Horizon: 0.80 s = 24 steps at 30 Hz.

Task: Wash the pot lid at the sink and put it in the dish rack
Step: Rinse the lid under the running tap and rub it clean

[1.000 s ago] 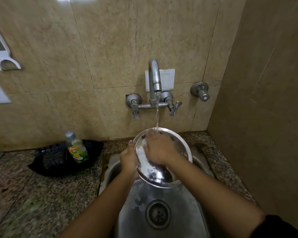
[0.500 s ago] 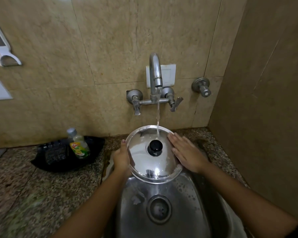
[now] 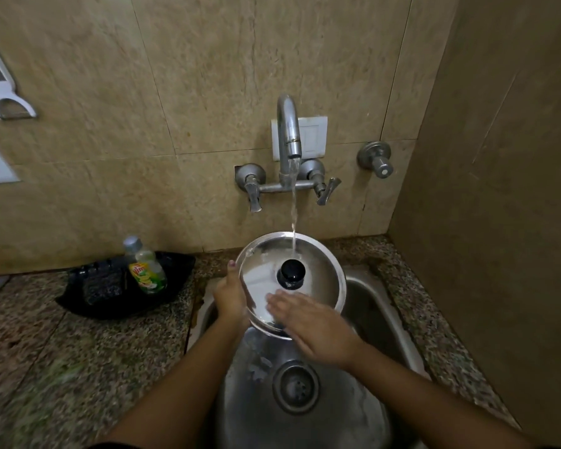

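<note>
A round steel pot lid [image 3: 318, 280] with a black knob [image 3: 292, 272] is tilted over the steel sink [image 3: 399, 319], knob side towards me. Water from the tap [image 3: 289, 131] falls on the lid's upper part, just above the knob. My left hand [image 3: 230, 296] grips the lid's left rim, thumb up along the edge. My right hand [image 3: 314, 325] lies flat with fingers together on the lid's lower face, below the knob. No dish rack is in view.
A black tray [image 3: 78, 299] on the granite counter [image 3: 46, 367] left of the sink holds a green dish soap bottle [image 3: 146, 267]. A second valve [image 3: 376, 160] sticks out of the tiled wall. A side wall stands close on the right. The sink drain [image 3: 295, 387] lies below.
A second ago the lid's inner side faced me with my right hand rubbing it. The lid was turned knob side up, and my right hand slid from its right rim to its lower face.
</note>
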Each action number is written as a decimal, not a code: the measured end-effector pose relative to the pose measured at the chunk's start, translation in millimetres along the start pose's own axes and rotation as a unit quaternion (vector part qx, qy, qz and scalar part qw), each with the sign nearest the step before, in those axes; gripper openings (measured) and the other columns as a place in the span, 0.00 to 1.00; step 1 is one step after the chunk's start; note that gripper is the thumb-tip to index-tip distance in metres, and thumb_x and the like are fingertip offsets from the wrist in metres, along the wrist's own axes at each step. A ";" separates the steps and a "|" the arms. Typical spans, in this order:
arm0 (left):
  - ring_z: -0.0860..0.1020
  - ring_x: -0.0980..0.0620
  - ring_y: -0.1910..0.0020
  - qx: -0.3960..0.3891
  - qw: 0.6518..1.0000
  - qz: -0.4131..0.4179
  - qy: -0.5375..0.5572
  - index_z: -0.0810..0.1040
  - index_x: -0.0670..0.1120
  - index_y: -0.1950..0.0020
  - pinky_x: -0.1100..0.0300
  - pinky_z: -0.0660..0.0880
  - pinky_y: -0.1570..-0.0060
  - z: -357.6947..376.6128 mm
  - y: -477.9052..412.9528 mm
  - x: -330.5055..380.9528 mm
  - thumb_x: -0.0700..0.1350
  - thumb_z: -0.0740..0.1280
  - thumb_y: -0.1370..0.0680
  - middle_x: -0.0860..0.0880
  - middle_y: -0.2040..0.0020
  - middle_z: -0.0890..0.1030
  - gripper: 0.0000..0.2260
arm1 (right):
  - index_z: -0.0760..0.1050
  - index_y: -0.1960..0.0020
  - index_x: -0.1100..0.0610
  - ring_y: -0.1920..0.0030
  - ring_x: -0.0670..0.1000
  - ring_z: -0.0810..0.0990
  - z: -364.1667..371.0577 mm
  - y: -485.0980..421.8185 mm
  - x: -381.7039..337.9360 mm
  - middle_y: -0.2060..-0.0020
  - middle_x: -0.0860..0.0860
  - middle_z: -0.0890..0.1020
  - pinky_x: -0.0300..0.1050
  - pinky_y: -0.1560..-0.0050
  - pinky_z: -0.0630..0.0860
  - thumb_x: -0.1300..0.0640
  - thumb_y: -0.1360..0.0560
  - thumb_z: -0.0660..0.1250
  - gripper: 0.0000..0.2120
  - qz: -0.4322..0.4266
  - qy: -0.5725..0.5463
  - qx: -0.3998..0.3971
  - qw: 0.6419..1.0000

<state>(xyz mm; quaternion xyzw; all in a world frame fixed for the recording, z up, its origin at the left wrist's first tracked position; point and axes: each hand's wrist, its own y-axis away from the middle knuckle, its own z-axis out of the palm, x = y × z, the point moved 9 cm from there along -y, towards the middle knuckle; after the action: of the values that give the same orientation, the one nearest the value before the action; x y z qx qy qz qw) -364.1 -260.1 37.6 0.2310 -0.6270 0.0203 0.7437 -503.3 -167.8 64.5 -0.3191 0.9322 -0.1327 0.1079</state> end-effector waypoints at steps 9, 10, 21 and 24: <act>0.79 0.43 0.62 -0.009 0.999 -0.043 -0.017 0.77 0.41 0.60 0.52 0.77 0.54 -3.9 -10.7 -4.9 0.56 0.62 0.22 0.43 0.63 0.79 0.19 | 0.53 0.23 0.52 0.23 0.45 0.49 -7.2 11.5 15.8 0.23 0.48 0.55 0.46 0.23 0.49 0.44 0.20 0.57 0.30 -0.037 0.023 -0.047 0.998; 0.78 0.43 0.64 -0.009 0.998 -0.049 -0.025 0.77 0.42 0.61 0.52 0.77 0.56 -8.5 -9.4 -3.5 0.56 0.61 0.21 0.43 0.64 0.79 0.19 | 0.54 0.23 0.53 0.23 0.46 0.51 -11.4 19.2 25.5 0.23 0.48 0.56 0.48 0.24 0.52 0.47 0.21 0.61 0.31 -0.030 0.023 -0.043 0.998; 0.70 0.52 0.76 -0.087 0.963 -0.222 -0.128 0.78 0.38 0.58 0.60 0.65 0.69 -60.8 5.3 -74.1 0.66 0.44 0.22 0.47 0.75 0.78 0.36 | 0.76 0.41 0.54 0.52 0.48 0.81 -38.6 9.3 45.4 0.51 0.52 0.84 0.39 0.54 0.75 0.59 0.22 0.64 0.11 0.170 -0.217 0.109 0.955; 0.72 0.54 0.80 -0.063 0.971 -0.175 -0.147 0.77 0.38 0.58 0.60 0.66 0.69 -64.5 8.2 -79.5 0.61 0.45 0.19 0.49 0.79 0.74 0.32 | 0.77 0.47 0.57 0.54 0.49 0.80 -7.6 21.5 78.2 0.55 0.53 0.83 0.47 0.51 0.75 0.64 0.24 0.67 0.07 0.327 -0.380 0.167 0.849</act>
<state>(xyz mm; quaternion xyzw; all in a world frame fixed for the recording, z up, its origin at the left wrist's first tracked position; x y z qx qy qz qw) -324.1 -208.4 -41.7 0.2901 -0.6791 -0.1842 0.6487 -578.1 -198.8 55.8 0.0012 0.8324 -0.1118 0.5428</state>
